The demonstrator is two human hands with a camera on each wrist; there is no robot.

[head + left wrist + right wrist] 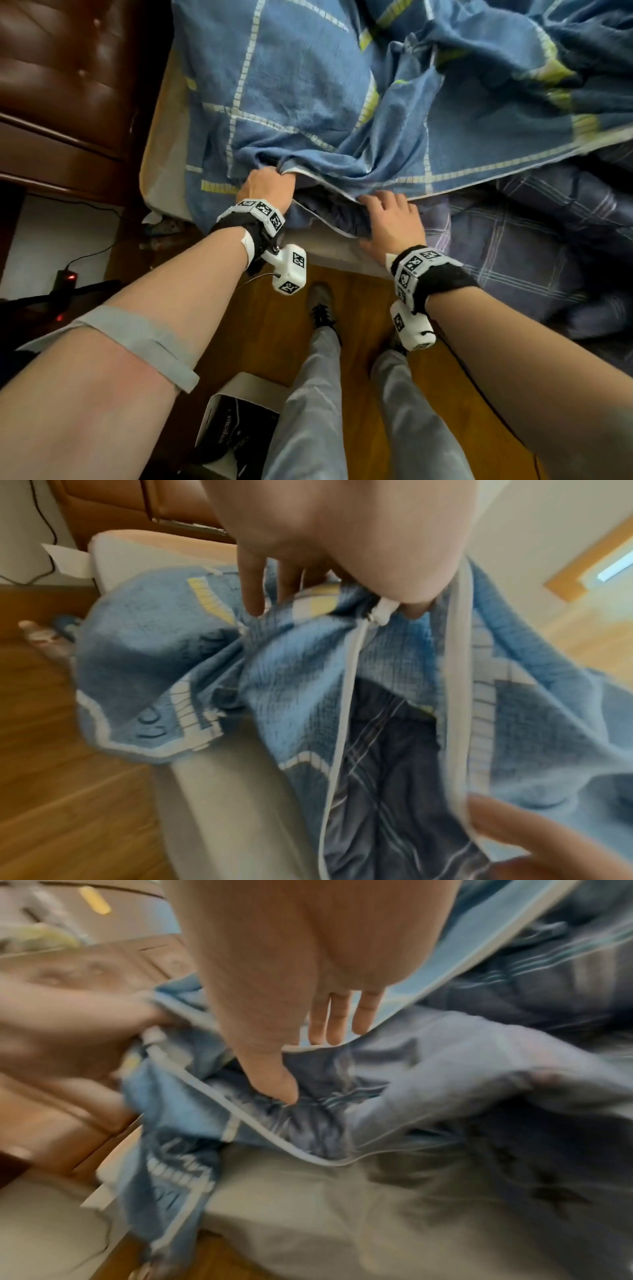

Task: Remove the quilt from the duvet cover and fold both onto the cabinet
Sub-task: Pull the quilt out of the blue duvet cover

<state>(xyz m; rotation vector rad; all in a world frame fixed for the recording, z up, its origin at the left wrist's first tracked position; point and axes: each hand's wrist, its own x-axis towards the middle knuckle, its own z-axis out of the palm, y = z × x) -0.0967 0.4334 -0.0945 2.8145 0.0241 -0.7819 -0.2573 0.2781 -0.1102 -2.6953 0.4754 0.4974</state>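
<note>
The left hand (265, 185) is bunched tight on the duvet cover (308, 102) at the left end of its opening, whose pale edge runs left to right along the near side of the bed. The right hand (388, 219) – fingers loosely spread, gripping nothing – rests at that mouth on the dark plaid quilt (534, 240), which lies inside and spills right – so it is the nearer hand to pull
</note>
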